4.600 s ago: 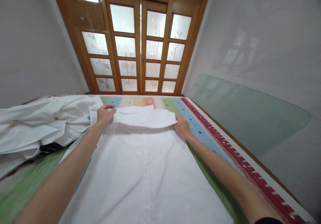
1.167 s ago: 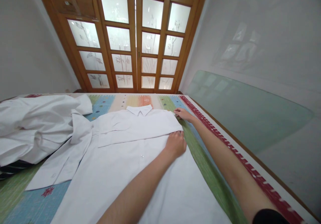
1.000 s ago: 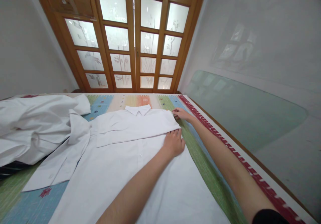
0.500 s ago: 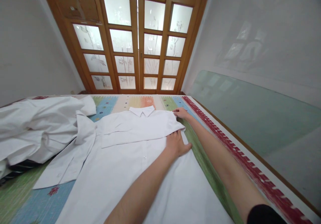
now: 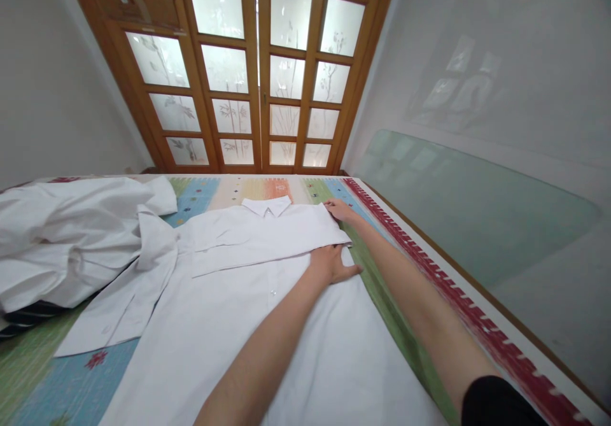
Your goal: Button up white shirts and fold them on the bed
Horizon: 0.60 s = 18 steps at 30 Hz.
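A white collared shirt (image 5: 229, 324) lies front up and spread out, with one sleeve (image 5: 267, 241) folded flat across its chest below the collar (image 5: 267, 205). Its other sleeve (image 5: 112, 314) stretches out to the left. My left hand (image 5: 332, 264) rests flat on the shirt front at the lower edge of the folded sleeve, thumb spread, fingertips partly hidden at that edge. Farther off, my right hand (image 5: 340, 211) has its fingers closed on the shirt's edge at the right shoulder.
A heap of white clothing (image 5: 71, 241) lies on the left, with a dark striped piece of fabric (image 5: 31, 316) under it. Everything rests on a colourful striped cover (image 5: 90, 381). A greenish glass panel (image 5: 458, 203) leans along the right wall; wooden doors (image 5: 260, 95) stand behind.
The view has shifted slightly, so things sit a little higher and farther left. Both hands stay at nearly the same places on the shirt.
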Available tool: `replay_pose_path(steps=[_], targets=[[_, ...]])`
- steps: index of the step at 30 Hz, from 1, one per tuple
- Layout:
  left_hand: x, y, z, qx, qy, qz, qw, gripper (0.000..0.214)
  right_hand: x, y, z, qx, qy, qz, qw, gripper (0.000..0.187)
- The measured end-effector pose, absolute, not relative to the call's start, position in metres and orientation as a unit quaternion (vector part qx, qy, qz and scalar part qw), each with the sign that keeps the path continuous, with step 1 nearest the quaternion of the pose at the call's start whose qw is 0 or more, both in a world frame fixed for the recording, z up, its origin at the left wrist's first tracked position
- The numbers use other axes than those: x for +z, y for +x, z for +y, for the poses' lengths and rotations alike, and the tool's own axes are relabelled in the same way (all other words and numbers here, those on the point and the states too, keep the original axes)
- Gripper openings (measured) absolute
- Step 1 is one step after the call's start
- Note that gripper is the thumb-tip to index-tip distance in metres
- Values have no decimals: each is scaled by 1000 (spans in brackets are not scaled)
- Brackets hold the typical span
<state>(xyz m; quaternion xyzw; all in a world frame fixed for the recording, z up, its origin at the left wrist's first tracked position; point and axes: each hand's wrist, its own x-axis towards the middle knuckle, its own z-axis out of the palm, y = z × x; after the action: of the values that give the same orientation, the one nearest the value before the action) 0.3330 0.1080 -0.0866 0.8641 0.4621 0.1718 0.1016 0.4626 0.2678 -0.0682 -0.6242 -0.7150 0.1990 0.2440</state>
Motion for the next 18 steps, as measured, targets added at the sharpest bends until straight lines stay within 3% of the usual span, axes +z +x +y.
replay_pose_path(steps=[4, 9, 18], targets=[[-86, 335, 106, 144, 823, 538, 114, 61, -55, 460, 254, 195, -650, -702, 217, 21], [-85, 333, 105, 152, 834, 520, 104, 61, -45, 455, 243, 191, -712, -661, 143, 23], [-84, 322, 111, 163, 864, 457, 133, 60, -42, 439, 238, 176, -700, -673, 161, 27]])
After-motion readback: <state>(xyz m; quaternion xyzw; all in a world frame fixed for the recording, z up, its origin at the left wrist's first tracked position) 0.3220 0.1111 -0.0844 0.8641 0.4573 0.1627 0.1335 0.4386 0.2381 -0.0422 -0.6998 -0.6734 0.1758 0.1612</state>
